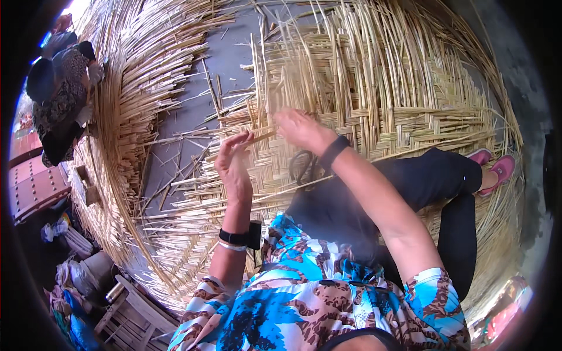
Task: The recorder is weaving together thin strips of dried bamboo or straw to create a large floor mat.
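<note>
A large woven reed mat [374,126] spreads under me, with loose reed ends standing up at its far side. Above its left part, my left hand [234,167] is raised with its fingers closed around one end of a short flat reed [264,136]. The other end runs to my right hand [304,130], whose curled fingers are smeared by motion but appear closed on it. Just below my right hand, a dark curved object [302,167] lies on the weave, its kind unclear. I sit on the mat with my legs stretched to the right.
A long pile of loose reeds [132,105] lies to the left, across a strip of grey floor [175,126] with broken bits. Another person [64,93] crouches beyond it. A wooden stool [132,313], a metal flask [115,292] and bags stand at lower left.
</note>
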The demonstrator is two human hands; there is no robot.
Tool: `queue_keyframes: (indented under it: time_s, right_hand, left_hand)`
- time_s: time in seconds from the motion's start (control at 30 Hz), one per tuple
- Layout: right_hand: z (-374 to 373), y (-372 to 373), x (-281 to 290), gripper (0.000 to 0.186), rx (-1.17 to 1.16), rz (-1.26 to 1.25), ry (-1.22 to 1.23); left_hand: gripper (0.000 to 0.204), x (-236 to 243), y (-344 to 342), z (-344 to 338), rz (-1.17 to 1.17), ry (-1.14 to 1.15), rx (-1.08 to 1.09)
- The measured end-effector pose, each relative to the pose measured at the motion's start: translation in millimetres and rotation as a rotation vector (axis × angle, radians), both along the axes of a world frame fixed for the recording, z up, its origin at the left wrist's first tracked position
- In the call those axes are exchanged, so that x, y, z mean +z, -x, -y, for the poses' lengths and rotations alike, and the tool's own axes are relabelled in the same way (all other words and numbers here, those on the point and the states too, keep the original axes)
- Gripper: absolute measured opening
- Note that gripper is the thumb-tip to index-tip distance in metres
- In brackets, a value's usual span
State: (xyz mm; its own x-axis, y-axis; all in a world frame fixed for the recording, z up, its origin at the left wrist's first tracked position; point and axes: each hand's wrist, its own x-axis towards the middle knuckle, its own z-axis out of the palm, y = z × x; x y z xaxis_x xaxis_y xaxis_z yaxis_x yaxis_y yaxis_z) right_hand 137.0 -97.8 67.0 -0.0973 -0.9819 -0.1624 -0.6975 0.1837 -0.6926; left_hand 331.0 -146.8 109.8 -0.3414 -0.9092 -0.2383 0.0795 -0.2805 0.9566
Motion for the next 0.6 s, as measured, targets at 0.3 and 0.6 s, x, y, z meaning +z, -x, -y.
queue_keyframes:
  time_s: [0.3, 0.6]
  right_hand:
    - [-2, 7, 20, 0.010, 0.095, -0.215, 0.227]
    - [-24, 4, 36, 0.014, -0.332, -0.025, 0.222]
  left_hand:
    - [0.017, 19, -14, 14, 0.256, 0.375, -0.408]
    - [0.017, -20, 39, 62, 0.802, 0.712, -0.443]
